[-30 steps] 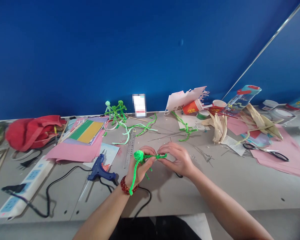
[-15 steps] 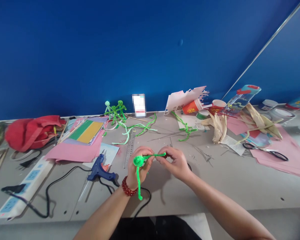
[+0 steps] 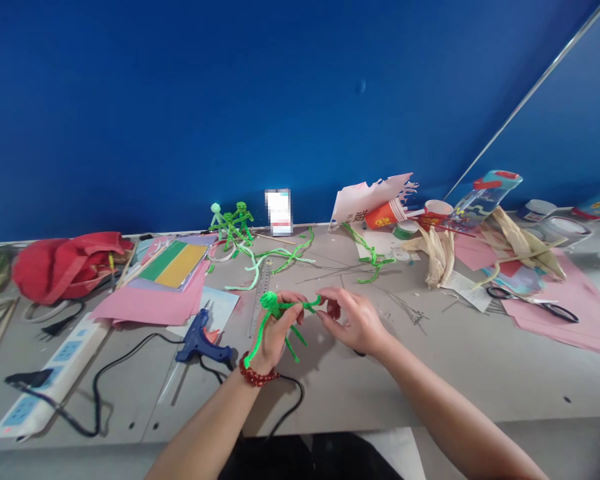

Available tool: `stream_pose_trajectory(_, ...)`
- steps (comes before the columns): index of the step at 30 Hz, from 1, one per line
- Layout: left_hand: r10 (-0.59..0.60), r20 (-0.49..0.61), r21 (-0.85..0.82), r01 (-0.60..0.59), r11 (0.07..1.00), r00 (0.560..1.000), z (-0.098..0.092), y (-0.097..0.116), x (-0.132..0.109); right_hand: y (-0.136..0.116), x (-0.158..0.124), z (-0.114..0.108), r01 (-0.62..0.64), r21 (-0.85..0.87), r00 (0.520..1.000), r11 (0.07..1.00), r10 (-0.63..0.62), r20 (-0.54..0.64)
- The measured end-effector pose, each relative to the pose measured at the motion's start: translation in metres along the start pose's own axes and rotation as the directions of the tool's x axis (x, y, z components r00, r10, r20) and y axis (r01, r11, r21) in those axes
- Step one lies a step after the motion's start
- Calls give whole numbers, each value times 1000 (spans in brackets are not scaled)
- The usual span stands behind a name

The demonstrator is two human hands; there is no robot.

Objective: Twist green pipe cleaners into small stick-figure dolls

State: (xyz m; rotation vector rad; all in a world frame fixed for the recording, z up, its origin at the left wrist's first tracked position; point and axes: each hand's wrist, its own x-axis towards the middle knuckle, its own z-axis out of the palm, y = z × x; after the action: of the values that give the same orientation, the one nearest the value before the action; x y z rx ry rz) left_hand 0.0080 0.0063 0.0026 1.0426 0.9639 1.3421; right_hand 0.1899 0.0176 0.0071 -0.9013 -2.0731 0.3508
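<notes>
My left hand (image 3: 275, 337) is closed around a bright green pipe-cleaner figure (image 3: 269, 301), pinching one of its limbs between thumb and fingers. The figure has a coiled round head; one long limb hangs over my wrist and two thin ends stick out below the thumb. Its pinched limb points right and ends in an upturned tip. My right hand (image 3: 355, 320) is beside that tip, thumb and index finger apart around it; whether a finger touches it is hard to tell. Behind my hands stand several finished-looking green pipe-cleaner figures (image 3: 241, 215).
Loose green pipe cleaners (image 3: 293, 257) lie beyond my hands, near a steel ruler (image 3: 260, 293). To the left are a blue glue gun (image 3: 200, 340), its black cord and a power strip (image 3: 55, 380). Scissors (image 3: 535, 303), dried husks (image 3: 437, 253) and pink paper (image 3: 570, 313) are on the right.
The figure has turned in my left hand, so its head tilts back and its lower ends show. Its right tip now bends upward. My right thumb and index finger have spread apart.
</notes>
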Motion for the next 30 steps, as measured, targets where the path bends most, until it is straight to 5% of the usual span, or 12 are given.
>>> stream_pose_trajectory(5, -68, 57, -62, 71, 995, 996, 1, 1, 1, 3, 3, -4, 239, -198, 970, 950, -243, 4)
stream_pose_trajectory(13, -17, 55, -28, 18, 999, 998, -1, -5, 1, 5, 5, -6, 257, -159, 966, 953, -254, 43)
stream_pose_trajectory(23, 263, 121, 248, -286, 926, 957, -5, -9, -5, -3, 7, -4, 55, 208, 997, 976, -63, 32)
stream_pose_trajectory(30, 422, 280, 466, -506, 725, 862, -5, -1, -8, -9, 7, -7, -211, 400, 977, 892, 181, 112)
